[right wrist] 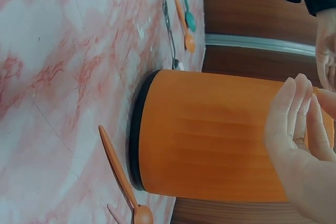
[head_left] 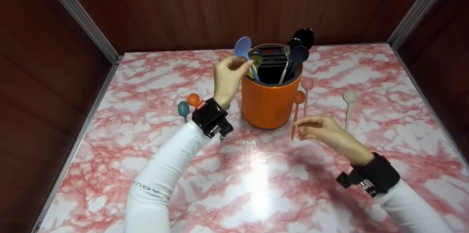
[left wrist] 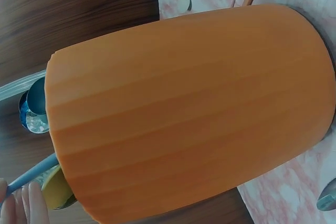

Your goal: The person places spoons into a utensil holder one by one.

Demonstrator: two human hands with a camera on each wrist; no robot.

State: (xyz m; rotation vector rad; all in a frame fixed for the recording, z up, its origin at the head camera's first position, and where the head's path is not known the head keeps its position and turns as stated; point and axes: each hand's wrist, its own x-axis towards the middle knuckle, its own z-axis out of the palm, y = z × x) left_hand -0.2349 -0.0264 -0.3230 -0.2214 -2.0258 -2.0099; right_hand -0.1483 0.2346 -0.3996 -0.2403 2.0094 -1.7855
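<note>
A blue spoon [head_left: 242, 47] stands bowl-up at the left rim of the orange utensil holder [head_left: 269, 103], its handle reaching inside. My left hand [head_left: 228, 77] pinches that handle between thumb and fingers just above the rim. In the left wrist view the fingertips show at the lower left on the blue handle [left wrist: 32, 172]. My right hand [head_left: 319, 129] hovers in front of the holder's right side, fingers loosely bent, nothing held. Close to its fingertips in the head view lies an orange spoon [head_left: 299, 97]; the right wrist view shows them apart.
Dark spoons [head_left: 299, 54] and a yellow-green spoon [head_left: 258, 59] stand in the holder. On the table, a pink spoon [head_left: 307, 83] and a cream spoon [head_left: 350, 96] lie right; a teal spoon [head_left: 183, 108], another orange spoon [head_left: 193, 99] and a metal utensil [right wrist: 169, 30] lie left.
</note>
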